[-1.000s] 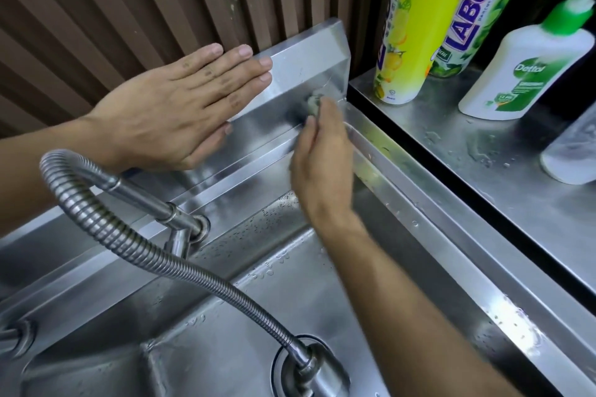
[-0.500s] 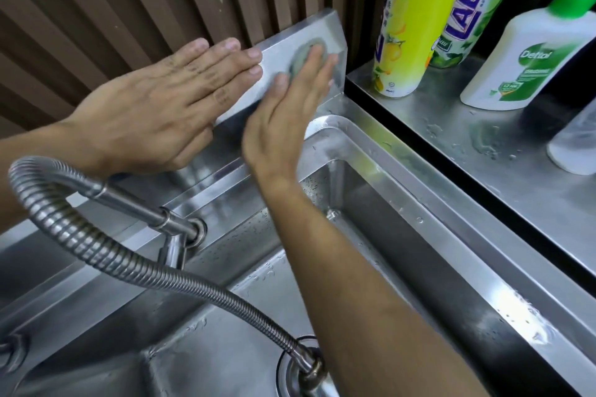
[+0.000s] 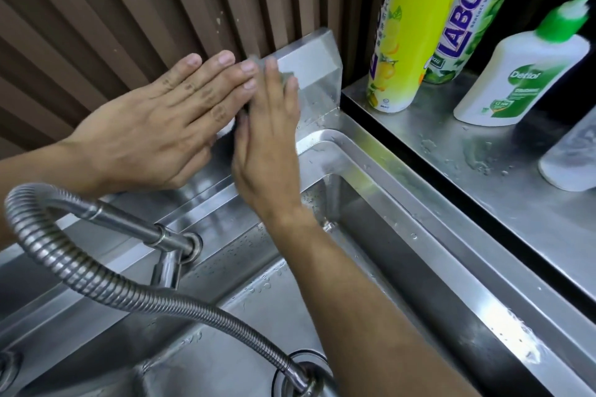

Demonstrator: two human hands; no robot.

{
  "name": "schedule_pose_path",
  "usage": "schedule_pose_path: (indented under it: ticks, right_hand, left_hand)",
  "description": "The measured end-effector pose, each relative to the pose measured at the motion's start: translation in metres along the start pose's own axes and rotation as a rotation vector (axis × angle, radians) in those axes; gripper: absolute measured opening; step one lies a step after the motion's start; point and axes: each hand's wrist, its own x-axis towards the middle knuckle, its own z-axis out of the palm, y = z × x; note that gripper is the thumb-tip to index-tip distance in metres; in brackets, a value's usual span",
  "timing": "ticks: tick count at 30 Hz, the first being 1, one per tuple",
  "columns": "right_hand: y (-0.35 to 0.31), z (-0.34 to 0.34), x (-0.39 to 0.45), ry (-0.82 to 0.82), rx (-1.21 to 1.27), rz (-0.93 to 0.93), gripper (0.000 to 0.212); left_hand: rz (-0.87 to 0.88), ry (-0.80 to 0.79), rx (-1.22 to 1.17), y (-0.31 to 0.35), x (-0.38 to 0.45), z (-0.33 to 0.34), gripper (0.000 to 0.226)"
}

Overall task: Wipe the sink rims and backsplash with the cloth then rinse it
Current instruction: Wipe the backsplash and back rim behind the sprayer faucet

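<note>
My right hand (image 3: 271, 142) is pressing the cloth (image 3: 287, 76) flat-fingered against the backsplash (image 3: 309, 58). My left hand (image 3: 167, 126) is resting beside it, grip wide, holding nothing.

Single head-worn view, looking forward and down, close over the sink (image 3: 403, 219) corner

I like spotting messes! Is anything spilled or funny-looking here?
Only small things. Water drops and a little puddle lie on the shelf around the bottles, and more drops dot the sink rim. The wall behind has a few pale specks. The bottles stand upright, and nothing looks broken.
</note>
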Motion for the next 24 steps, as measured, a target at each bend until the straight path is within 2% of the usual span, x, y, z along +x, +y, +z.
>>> schedule_pose_path:
  ticks: [4,6,8,11,14,17,20,22,24]
  right_hand:
    - [0.026,-0.020,0.050,0.310,0.046,0.199,0.051]
    - [0.019,-0.017,0.050,0.362,0.141,0.345,0.054]
    - [-0.008,0.000,0.023,0.285,0.256,0.440,0.060]
    - [-0.046,0.023,-0.030,0.048,0.364,0.503,0.069]
    - [-0.040,0.022,-0.037,-0.060,0.368,0.506,0.070]
    - [-0.035,-0.001,-0.022,0.011,0.311,0.500,0.067]
    - [-0.037,-0.032,-0.004,0.108,0.376,0.630,0.057]
    - [-0.033,-0.053,-0.004,0.066,0.307,0.684,0.045]
    - [-0.025,-0.071,-0.015,-0.070,0.051,0.610,0.052]
  left_hand:
    - [0.027,-0.040,-0.031,0.000,0.003,0.001,0.066]
    - [0.038,-0.064,-0.055,0.000,0.004,0.001,0.068]
    - [0.045,-0.076,-0.073,-0.002,0.004,0.000,0.070]
    - [0.057,-0.069,-0.105,-0.004,0.002,0.000,0.069]
    - [0.066,-0.086,-0.131,-0.005,0.003,-0.003,0.073]
    - [0.052,-0.103,-0.127,-0.005,0.002,-0.004,0.076]
    - [0.040,-0.119,-0.117,-0.004,0.001,-0.005,0.077]
    - [0.038,-0.122,-0.122,-0.004,0.002,-0.004,0.077]
    - [0.037,-0.121,-0.118,-0.004,0.002,-0.004,0.076]
